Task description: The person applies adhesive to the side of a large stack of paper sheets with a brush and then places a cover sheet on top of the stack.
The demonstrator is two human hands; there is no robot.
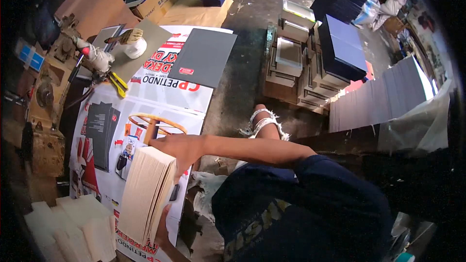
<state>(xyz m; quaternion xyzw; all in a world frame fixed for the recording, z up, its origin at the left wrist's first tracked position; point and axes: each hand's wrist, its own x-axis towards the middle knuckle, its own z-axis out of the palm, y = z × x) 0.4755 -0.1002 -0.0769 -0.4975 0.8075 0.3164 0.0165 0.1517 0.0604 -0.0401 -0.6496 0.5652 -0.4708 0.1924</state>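
Note:
A thick stack of cream book blocks stands over the printed sheet on the table, its page edges showing. At its far end my right hand is wrapped round the corner, the arm reaching across from the right. Low on the stack's right side, my left hand presses against it; most of its fingers are hidden by the paper. Just left of the stack lies a fanned pile of dark grey covers. Beyond my right hand is a round wooden frame, apparently part of the print on the sheet.
A larger grey cover lies farther back. Nearby are a brush on a white tub and a yellow-handled tool. More cream blocks sit at lower left. Book stacks fill the right; people sit far off.

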